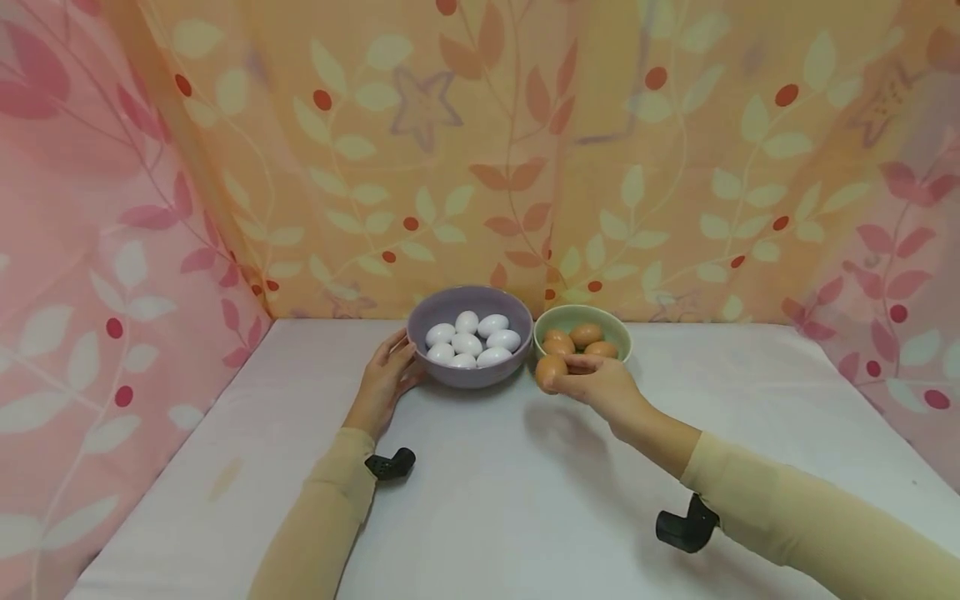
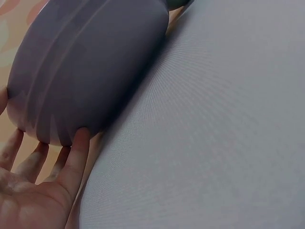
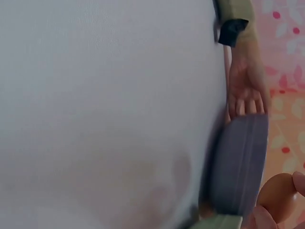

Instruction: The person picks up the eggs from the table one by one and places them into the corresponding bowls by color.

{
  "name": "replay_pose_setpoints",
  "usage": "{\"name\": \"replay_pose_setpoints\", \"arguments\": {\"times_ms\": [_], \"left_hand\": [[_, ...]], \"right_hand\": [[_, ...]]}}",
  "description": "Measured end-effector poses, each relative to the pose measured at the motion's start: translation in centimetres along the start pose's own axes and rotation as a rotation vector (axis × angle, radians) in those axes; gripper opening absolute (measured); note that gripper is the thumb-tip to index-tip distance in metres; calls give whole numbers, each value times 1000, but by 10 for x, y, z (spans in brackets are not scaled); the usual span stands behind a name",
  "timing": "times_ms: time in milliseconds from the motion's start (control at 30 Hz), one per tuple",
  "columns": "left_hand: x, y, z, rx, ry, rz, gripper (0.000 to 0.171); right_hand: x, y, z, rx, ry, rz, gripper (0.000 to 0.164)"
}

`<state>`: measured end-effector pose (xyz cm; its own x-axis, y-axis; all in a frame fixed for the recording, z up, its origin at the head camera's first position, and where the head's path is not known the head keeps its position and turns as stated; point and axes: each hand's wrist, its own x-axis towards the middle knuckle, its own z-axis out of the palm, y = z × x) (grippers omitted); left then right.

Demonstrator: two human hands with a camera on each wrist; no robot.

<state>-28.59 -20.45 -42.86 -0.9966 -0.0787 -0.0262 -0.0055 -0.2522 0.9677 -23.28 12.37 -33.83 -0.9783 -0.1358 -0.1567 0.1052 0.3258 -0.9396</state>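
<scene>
My right hand (image 1: 607,387) pinches a brown egg (image 1: 551,373) between thumb and fingertips, at the front rim of the green bowl (image 1: 624,340). Several more brown eggs (image 1: 586,335) lie inside that bowl. In the right wrist view the held egg (image 3: 278,197) shows at the lower right, fingertips on two sides of it. To the left stands a larger purple bowl (image 1: 468,377) with several white eggs (image 1: 467,345) in it. My left hand (image 1: 382,383) touches its left side; the left wrist view shows extended fingers (image 2: 78,155) with their tips against the outer wall.
Both bowls stand side by side near the back of a white-covered table (image 1: 480,500). Behind them hangs a patterned yellow curtain (image 1: 480,183), with pink cloth (image 1: 75,250) at the sides. A black device (image 1: 390,465) is strapped on each wrist.
</scene>
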Motion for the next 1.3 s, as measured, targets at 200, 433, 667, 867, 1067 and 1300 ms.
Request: {"name": "replay_pose_setpoints", "arguments": {"times_ms": [200, 433, 667, 867, 1067, 1300], "left_hand": [[2, 0, -1, -11, -13, 7, 59], [-1, 0, 2, -11, -8, -4, 58], [-2, 0, 3, -9, -8, -1, 58], [-3, -1, 2, -10, -7, 6, 58], [-3, -3, 2, -4, 5, 9, 57], [-1, -3, 3, -6, 8, 3, 55]], "right_hand": [[9, -6, -24, -6, 48, 32, 62], [26, 3, -47, -97, 100, 17, 66], [42, 9, -56, -119, 107, 5, 66], [57, 16, -60, -166, 120, 6, 66], [67, 22, -58, -222, 134, -25, 62], [76, 25, -57, -258, 153, -45, 57]]}}
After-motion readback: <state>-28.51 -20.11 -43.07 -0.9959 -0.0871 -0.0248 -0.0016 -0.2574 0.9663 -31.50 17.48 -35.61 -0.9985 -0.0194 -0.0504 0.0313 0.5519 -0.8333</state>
